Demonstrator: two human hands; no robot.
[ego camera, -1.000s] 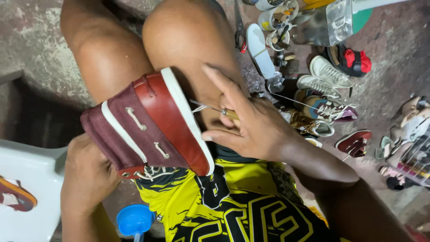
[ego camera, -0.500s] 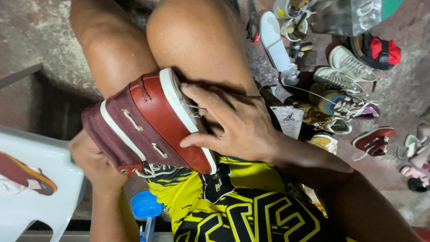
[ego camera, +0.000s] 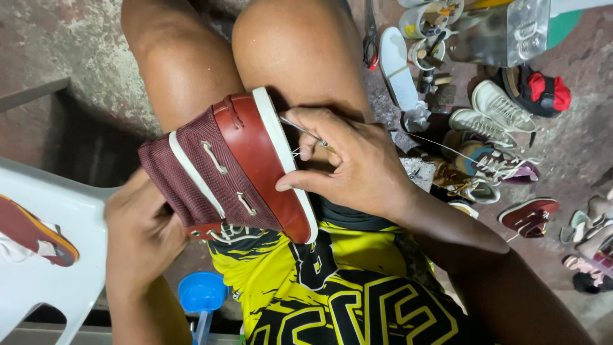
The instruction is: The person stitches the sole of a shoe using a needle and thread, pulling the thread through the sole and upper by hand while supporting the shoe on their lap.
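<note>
Head view, looking down onto the lap of a seated person in yellow-and-black patterned shorts (ego camera: pixel 357 300). A maroon mesh and red-brown leather shoe with white sole and white laces (ego camera: pixel 230 169) lies tilted across the thighs, sole edge turned toward the right knee, collar toward the left hand; it rests between the two bare knees and the shorts. The left hand (ego camera: pixel 143 233) is closed around the heel and collar end of the shoe, fingers hidden behind the upper. The right hand (ego camera: pixel 354 169) is curled, fingertips pressed against the white sole rim; thumb and forefinger pinch a thin metal needle-like awl (ego camera: pixel 303 132) whose tip meets the seam where sole joins upper; a short white thread (ego camera: pixel 297 152) shows just beside the tip. At left, a white plastic chair (ego camera: pixel 45 255) carries a picture or shoe in red and orange, which of the two cannot be told; below the shorts, a blue round plastic cap (ego camera: pixel 201 291). On the concrete floor at right, well apart from the hands: a loose white shoe sole (ego camera: pixel 397 67); a white laced sneaker (ego camera: pixel 501 108); a black-and-red shoe (ego camera: pixel 539 89); a small dark red shoe (ego camera: pixel 529 214); a clear plastic container (ego camera: pixel 511 29).
</note>
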